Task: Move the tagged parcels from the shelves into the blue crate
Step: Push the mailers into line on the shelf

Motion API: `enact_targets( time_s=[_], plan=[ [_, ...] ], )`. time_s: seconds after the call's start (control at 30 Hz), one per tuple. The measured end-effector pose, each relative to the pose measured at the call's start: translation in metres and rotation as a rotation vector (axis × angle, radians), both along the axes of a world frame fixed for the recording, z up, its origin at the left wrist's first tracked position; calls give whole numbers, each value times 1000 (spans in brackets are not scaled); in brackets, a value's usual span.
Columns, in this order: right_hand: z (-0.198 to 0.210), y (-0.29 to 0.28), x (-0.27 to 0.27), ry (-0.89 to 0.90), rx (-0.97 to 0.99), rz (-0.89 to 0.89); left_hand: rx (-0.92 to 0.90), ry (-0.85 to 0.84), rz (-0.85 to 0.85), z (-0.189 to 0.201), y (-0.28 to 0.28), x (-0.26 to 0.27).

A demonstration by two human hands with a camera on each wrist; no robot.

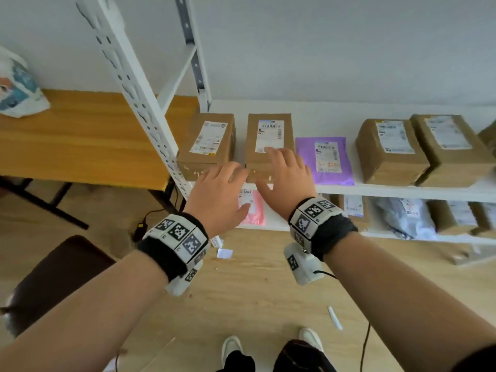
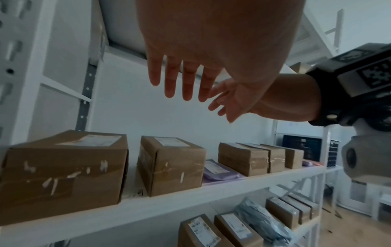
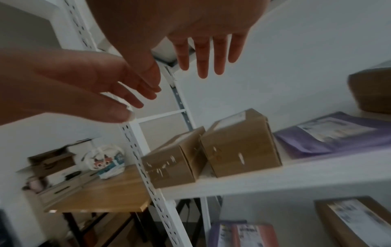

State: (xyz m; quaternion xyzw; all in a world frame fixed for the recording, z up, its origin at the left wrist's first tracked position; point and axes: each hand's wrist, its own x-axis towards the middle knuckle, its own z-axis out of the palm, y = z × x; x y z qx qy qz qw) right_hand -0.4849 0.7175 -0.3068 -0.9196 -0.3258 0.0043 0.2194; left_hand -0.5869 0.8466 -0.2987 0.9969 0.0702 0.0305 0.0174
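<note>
Head view alone shows both forearms from above, the labels on the parcel tops, and the wooden worktop [image 1: 80, 135] left of the white metal shelf [image 1: 375, 187]; the wrist views alone show the taped front faces of the boxes from below. A brown cardboard box with a white label [image 1: 268, 146] stands on the upper shelf board, second from the left post, just beside a similar brown taped box [image 1: 206, 143] on its left and a flat purple plastic mailer [image 1: 326, 161] on its right. Its long axis is seen running from the shelf's front edge toward the wall, label face up, one short end facing the person.

Both hands are stretched forward, palms down, fingers straight and slightly spread, and nothing is held in either. The right hand [image 1: 285, 174] is seen over the near end of the labelled box; whether its fingers touch the top cannot be told. The left hand [image 1: 218, 189] is held in front of the gap between the two boxes, apart from them in the left wrist view.
</note>
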Motion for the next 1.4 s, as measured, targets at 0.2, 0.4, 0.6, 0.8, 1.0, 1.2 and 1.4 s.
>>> enact_targets(
  time_s=[0.2,0.4,0.6,0.8,1.0,1.2,1.4],
  plan=[
    [-32,-17,-15,87,-125,-98,-58,-43,-132,-35,0,10],
    [-70,-27,-12,148,-186,-103,-66,-2,-157,-78,-2,23],
    [-129,-29,-9,186,-219,-107,-68,6,-161,-136,0,27],
    [-193,-16,8,180,-208,-93,-51,34,-121,-205,9,35],
    [-265,11,29,154,-185,-56,-52,-30,-112,-278,29,53],
    [-350,33,55,102,-182,-44,-23,-113,-102,-370,54,80],
    [-435,48,74,48,-160,-37,-6,-147,-85,-457,72,99]
  ],
)
